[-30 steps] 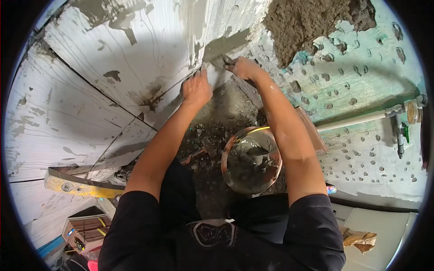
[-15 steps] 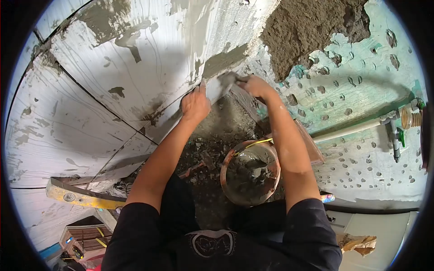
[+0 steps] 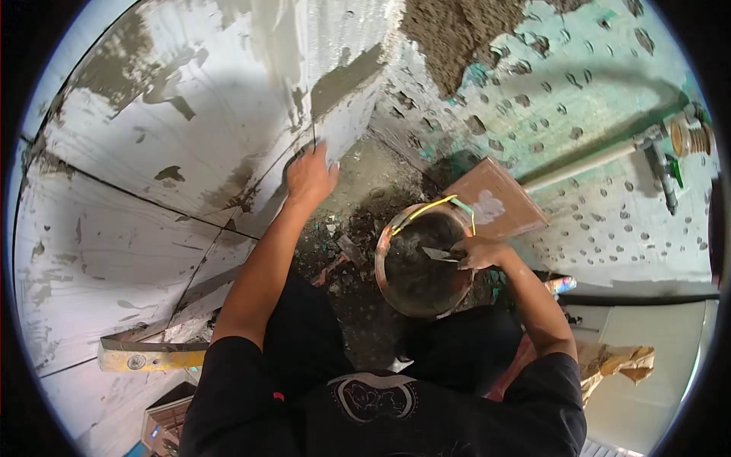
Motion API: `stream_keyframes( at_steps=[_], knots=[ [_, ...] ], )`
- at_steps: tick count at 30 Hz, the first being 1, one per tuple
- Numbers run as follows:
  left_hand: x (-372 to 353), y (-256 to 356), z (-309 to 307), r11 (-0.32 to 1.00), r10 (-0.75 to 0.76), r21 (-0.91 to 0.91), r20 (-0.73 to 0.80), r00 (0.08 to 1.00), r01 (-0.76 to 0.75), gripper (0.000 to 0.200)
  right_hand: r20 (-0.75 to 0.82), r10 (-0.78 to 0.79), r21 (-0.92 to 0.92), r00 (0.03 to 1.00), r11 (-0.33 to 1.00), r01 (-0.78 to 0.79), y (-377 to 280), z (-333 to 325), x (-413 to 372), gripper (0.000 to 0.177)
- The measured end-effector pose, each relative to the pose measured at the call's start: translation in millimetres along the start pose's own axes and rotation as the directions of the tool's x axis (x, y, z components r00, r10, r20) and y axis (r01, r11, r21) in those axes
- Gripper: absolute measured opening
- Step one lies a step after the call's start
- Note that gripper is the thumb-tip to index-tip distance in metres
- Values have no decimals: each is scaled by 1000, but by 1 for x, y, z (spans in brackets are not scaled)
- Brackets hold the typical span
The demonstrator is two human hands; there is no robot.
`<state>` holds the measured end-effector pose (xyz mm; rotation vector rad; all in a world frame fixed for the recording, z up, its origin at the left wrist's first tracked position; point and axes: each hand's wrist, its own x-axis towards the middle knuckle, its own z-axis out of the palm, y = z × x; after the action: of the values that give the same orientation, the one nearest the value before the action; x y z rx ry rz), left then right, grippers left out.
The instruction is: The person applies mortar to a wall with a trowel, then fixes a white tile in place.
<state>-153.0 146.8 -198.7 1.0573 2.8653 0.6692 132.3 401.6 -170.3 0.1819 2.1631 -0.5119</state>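
Observation:
My left hand [image 3: 311, 177] rests against the lower part of the white tiled wall [image 3: 228, 114], fingers stretched out along a tile edge near the corner. In my right hand [image 3: 485, 253] is a small trowel [image 3: 442, 254], its blade over the inside of a round bucket [image 3: 381, 268] with wet grey mortar in it. A yellow handle [image 3: 422, 209] lies along the bucket's far rim. Smears of grey mortar [image 3: 343, 80] mark the wall above my left hand.
Behind the bucket a brown tile [image 3: 499, 199] leans at the chipped green wall [image 3: 594, 84]. A pipe with a tap [image 3: 666, 171] runs along that wall. Rubble [image 3: 346, 247] covers the floor. On the left is a spirit level [image 3: 156, 358]; at right, a torn paper bag [image 3: 620, 364].
My right hand has come down from the wall corner to the bucket with the trowel. My left hand stays at the wall tile. The view has shifted a little.

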Motion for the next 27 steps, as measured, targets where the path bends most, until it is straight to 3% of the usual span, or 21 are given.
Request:
stream_keyframes(
  at_steps=[1, 2, 5, 6, 7, 9, 10, 11, 13, 14, 16, 17, 19, 22, 24, 25, 26, 27],
  knots=[
    [-7, 2, 0, 1000, 18, 12, 54, 998, -19, 47, 3, -37, -75, 999, 996, 37, 15, 20, 12, 50],
    [-18, 11, -9, 1000, -22, -17, 123, 992, 24, 28, 18, -76, -149, 997, 986, 78, 29, 41, 22, 49],
    [-51, 12, 0, 994, -10, -105, 242, 970, 36, 17, -112, -132, -32, 985, 991, 129, 68, 72, 50, 46],
    [-64, 20, -2, 990, -22, -135, 208, 978, 51, 10, -46, -88, -32, 995, 996, 87, 75, 68, 62, 47],
    [-78, 25, 1, 978, -27, -192, 260, 965, 79, 10, 30, -41, -30, 999, 999, 42, 79, 75, 69, 49],
    [-86, 35, 3, 942, -34, -308, 315, 948, 136, 9, -10, -36, -188, 999, 982, 34, 97, 107, 87, 35],
    [-92, 31, 24, 927, 28, -371, 241, 970, 65, 10, -31, -63, -236, 998, 970, 54, 99, 96, 92, 34],
    [-90, 21, 47, 905, 89, -424, 284, 955, 42, 12, -51, -90, -284, 995, 956, 72, 100, 85, 96, 33],
    [-87, 16, 68, 891, 61, -446, 314, 948, 90, 7, -69, -184, -295, 981, 943, 156, 91, 90, 79, 41],
    [-83, 9, 83, 933, 88, -359, 328, 941, 38, 12, 8, -145, -305, 989, 942, 141, 81, 80, 75, 43],
    [-76, 9, 73, 965, -5, -231, 467, 884, 127, 27, 111, -57, -338, 992, 937, 92, 58, 62, 67, 43],
    [-75, 0, 96, 951, -31, -270, 395, 918, 149, 30, 136, -9, -361, 991, 931, 58, 45, 52, 63, 40],
    [-68, 15, 78, 960, -116, -177, 453, 884, 216, 28, -57, -85, -392, 995, 918, 56, 24, 39, 52, 30],
    [-70, 14, 86, 950, -61, -259, 396, 916, 176, 26, -245, 74, -369, 967, 915, -164, -38, 0, 26, 29],
    [-67, 12, 90, 953, -53, -245, 439, 897, 177, 25, -466, 65, -169, 882, 972, -162, -102, -23, -17, 31],
    [-68, 14, 90, 942, -83, -264, 419, 904, 209, 24, -568, 76, -70, 820, 988, -140, -117, -30, -28, 31],
    [-66, 15, 89, 928, -115, -285, 393, 912, 240, 24, -689, 9, 57, 725, 997, 43, -115, -22, -27, 31],
    [-64, 16, 87, 914, -150, -304, 365, 919, 270, 23, -717, 49, 209, 695, 967, 147, -115, -14, -23, 31]
  ],
)
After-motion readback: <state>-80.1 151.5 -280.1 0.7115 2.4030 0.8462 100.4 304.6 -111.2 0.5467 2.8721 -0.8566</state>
